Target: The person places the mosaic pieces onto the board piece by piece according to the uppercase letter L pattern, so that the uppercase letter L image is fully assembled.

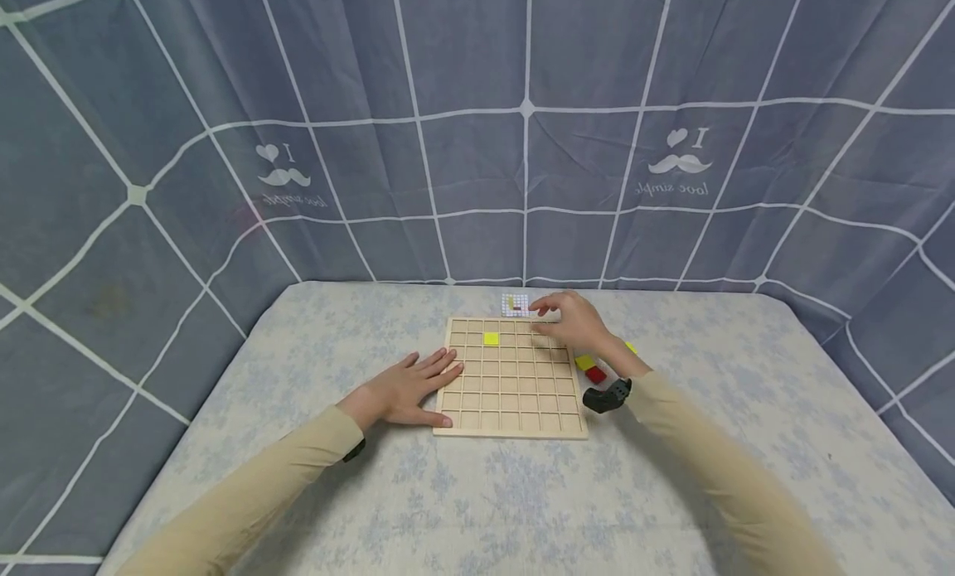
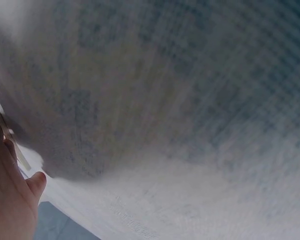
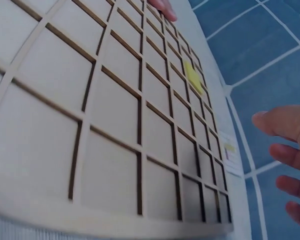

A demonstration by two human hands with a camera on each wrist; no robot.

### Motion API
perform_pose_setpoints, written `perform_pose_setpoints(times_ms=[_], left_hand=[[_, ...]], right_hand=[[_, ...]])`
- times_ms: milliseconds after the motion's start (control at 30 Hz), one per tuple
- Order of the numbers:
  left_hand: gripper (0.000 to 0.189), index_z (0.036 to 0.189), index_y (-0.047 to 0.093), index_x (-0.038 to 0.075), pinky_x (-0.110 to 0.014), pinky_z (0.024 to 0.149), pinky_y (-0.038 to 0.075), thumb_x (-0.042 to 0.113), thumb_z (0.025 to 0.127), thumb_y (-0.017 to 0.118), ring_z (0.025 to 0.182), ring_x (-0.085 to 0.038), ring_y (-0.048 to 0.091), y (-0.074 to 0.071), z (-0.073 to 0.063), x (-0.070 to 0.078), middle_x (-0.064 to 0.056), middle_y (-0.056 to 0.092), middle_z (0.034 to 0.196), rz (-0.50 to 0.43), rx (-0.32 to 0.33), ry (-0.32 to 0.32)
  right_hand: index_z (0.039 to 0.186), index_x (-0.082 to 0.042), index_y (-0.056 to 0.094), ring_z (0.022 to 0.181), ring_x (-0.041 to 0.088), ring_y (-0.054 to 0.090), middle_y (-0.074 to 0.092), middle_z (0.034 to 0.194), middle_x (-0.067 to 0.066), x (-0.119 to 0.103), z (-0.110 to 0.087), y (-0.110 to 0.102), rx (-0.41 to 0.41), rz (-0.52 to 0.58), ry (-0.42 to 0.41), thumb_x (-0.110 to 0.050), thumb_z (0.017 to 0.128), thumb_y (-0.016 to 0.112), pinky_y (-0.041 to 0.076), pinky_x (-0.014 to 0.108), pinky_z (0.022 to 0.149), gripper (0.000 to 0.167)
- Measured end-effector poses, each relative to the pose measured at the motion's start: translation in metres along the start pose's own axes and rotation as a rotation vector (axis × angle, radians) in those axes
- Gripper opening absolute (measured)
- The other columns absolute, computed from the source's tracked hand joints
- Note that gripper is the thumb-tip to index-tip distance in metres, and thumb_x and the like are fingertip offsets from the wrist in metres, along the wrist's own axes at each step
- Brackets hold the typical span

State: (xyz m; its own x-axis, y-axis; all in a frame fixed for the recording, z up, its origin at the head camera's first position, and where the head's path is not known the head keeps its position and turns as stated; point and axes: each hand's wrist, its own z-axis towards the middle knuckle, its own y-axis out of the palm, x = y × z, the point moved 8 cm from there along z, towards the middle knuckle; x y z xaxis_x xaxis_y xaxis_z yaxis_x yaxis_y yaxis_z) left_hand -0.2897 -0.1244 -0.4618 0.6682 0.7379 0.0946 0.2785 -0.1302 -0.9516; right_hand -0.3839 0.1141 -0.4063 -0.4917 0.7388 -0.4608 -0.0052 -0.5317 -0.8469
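A light wooden grid board [image 1: 522, 434] lies on the table, with one yellow square tile [image 1: 491, 338] in a cell of its upper rows. My left hand [image 1: 410, 389] rests spread along the board's left edge, fingertips over the frame and thumb near the lower left corner. Over the upper right part of the board hovers my right hand [image 1: 574, 321], fingers loosely bent and apart. The right wrist view shows nothing between those fingers [image 3: 285, 122]. Just beyond the board's far edge is a small printed grid card [image 1: 515, 304], close to the right fingertips.
Beside the board's right edge lie a loose yellow tile [image 1: 584, 362] and a red tile [image 1: 595, 375]. Another yellow piece [image 1: 630, 346] shows partly behind the right wrist. A grey-blue curtain [image 1: 477, 162] with white lines hangs behind the floral-patterned tablecloth [image 1: 477, 501].
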Motion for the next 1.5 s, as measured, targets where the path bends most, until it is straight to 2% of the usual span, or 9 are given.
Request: perform_pose_setpoints(times_ms=[233, 600, 700, 833, 967, 1133, 1233, 1367, 1500], left_hand=[[0.091, 0.157, 0.009, 0.022, -0.055, 0.120, 0.012, 0.071, 0.088, 0.044, 0.151, -0.023, 0.003, 0.000, 0.000, 0.002, -0.005, 0.000, 0.164, -0.003, -0.004, 0.005], [0.090, 0.157, 0.011, 0.021, -0.056, 0.119, 0.013, 0.068, 0.089, 0.046, 0.151, -0.025, 0.006, 0.000, 0.000, 0.001, -0.007, 0.003, 0.164, -0.001, 0.013, 0.013], [0.088, 0.157, 0.012, 0.020, -0.057, 0.119, 0.014, 0.068, 0.090, 0.045, 0.151, -0.027, 0.006, 0.000, 0.000, 0.002, -0.008, 0.004, 0.164, 0.000, 0.027, 0.024], [0.088, 0.157, 0.009, 0.022, -0.056, 0.119, 0.014, 0.069, 0.090, 0.043, 0.151, -0.025, 0.004, 0.002, 0.000, 0.002, -0.006, 0.002, 0.164, 0.006, 0.033, 0.026], [0.089, 0.157, 0.008, 0.023, -0.056, 0.119, 0.013, 0.070, 0.089, 0.043, 0.151, -0.024, 0.003, 0.004, 0.001, 0.001, -0.005, 0.001, 0.164, 0.002, 0.032, 0.022], [0.089, 0.157, 0.009, 0.023, -0.056, 0.119, 0.014, 0.070, 0.089, 0.043, 0.151, -0.025, 0.005, 0.005, 0.000, 0.001, -0.006, 0.002, 0.164, 0.003, 0.030, 0.023], [0.089, 0.157, 0.009, 0.023, -0.056, 0.119, 0.014, 0.070, 0.089, 0.043, 0.151, -0.025, 0.005, 0.005, -0.001, 0.001, -0.006, 0.002, 0.164, 0.000, 0.030, 0.021], [0.089, 0.157, 0.010, 0.023, -0.056, 0.119, 0.014, 0.070, 0.089, 0.043, 0.151, -0.024, 0.005, 0.004, -0.001, 0.001, -0.005, 0.002, 0.164, 0.000, 0.027, 0.014], [0.089, 0.157, 0.008, 0.024, -0.056, 0.119, 0.014, 0.071, 0.089, 0.043, 0.151, -0.023, 0.004, 0.003, -0.001, 0.000, -0.004, 0.001, 0.164, 0.006, 0.023, 0.010]], right_hand=[[0.113, -0.012, 0.072, 0.098, 0.028, 0.059, 0.072, 0.101, 0.009, 0.015, -0.018, -0.031, 0.051, -0.044, 0.011, -0.026, 0.083, 0.075, 0.046, 0.049, 0.092, 0.033], [0.113, -0.008, 0.071, 0.098, 0.033, 0.056, 0.071, 0.100, 0.012, 0.055, -0.049, -0.065, 0.078, -0.083, 0.065, -0.022, 0.082, 0.076, 0.047, 0.049, 0.082, 0.035], [0.113, -0.007, 0.071, 0.098, 0.033, 0.058, 0.072, 0.100, 0.013, 0.066, -0.056, -0.071, 0.087, -0.081, 0.052, -0.018, 0.082, 0.076, 0.045, 0.053, 0.090, 0.033], [0.113, -0.004, 0.070, 0.098, 0.033, 0.060, 0.072, 0.101, 0.015, 0.081, -0.065, -0.072, 0.070, -0.036, 0.028, -0.012, 0.082, 0.074, 0.043, 0.055, 0.093, 0.032], [0.115, -0.001, 0.069, 0.097, 0.034, 0.060, 0.071, 0.105, 0.017, 0.096, -0.076, -0.070, 0.012, 0.018, 0.030, -0.007, 0.083, 0.072, 0.045, 0.056, 0.089, 0.033], [0.115, -0.002, 0.069, 0.099, 0.033, 0.062, 0.071, 0.109, 0.014, 0.111, -0.089, -0.062, -0.062, 0.052, 0.037, -0.008, 0.085, 0.070, 0.043, 0.060, 0.091, 0.031], [0.112, 0.000, 0.070, 0.098, 0.035, 0.064, 0.072, 0.107, 0.015, 0.115, -0.093, -0.056, -0.078, 0.078, -0.002, -0.008, 0.083, 0.071, 0.045, 0.062, 0.090, 0.030], [0.110, 0.002, 0.070, 0.099, 0.036, 0.065, 0.072, 0.106, 0.017, 0.120, -0.096, -0.049, -0.097, 0.088, -0.032, -0.006, 0.081, 0.073, 0.046, 0.060, 0.091, 0.031], [0.111, 0.000, 0.071, 0.101, 0.035, 0.062, 0.072, 0.107, 0.016, 0.126, -0.096, -0.046, -0.099, 0.049, -0.007, -0.007, 0.081, 0.074, 0.045, 0.053, 0.091, 0.031]])
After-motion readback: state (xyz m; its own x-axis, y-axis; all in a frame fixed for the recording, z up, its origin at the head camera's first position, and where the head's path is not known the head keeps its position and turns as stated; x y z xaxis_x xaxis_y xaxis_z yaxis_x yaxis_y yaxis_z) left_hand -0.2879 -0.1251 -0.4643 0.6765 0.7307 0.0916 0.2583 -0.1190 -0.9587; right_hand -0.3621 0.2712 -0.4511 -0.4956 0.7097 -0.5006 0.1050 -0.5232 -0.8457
